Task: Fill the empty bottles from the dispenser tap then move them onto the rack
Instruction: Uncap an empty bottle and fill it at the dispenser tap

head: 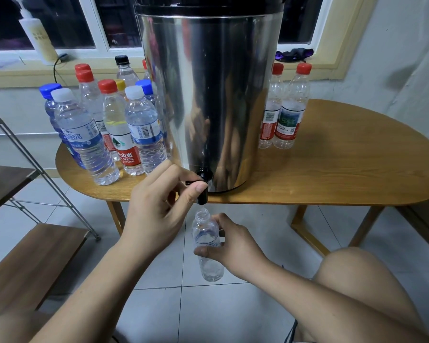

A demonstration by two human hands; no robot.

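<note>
My left hand (159, 211) is at the black tap (204, 188) low on the front of the stainless steel dispenser (208, 95). The fingers curl around the small lever and the thumb lies across the spout body. My right hand (235, 247) grips a clear uncapped bottle (208, 243) around its middle, thumb on the near side and fingers wrapped behind. I hold it upright below the table edge with its open mouth directly beneath the spout, close to it but apart. I cannot tell how much water is inside.

The dispenser stands near the front edge of a rounded wooden table (344, 169). To its left is a tight cluster of capped bottles (114, 125) with red, blue, white, yellow and black caps, all upright on the tabletop. To its right, two red-capped bottles (284, 112) stand side by side, touching or nearly so. The rack (37, 256), a metal frame with wooden shelves, stands on the tiled floor at the far left, apart from the table. A pump bottle (37, 38) sits on the windowsill behind. My bare knee (357, 276) shows at lower right.
</note>
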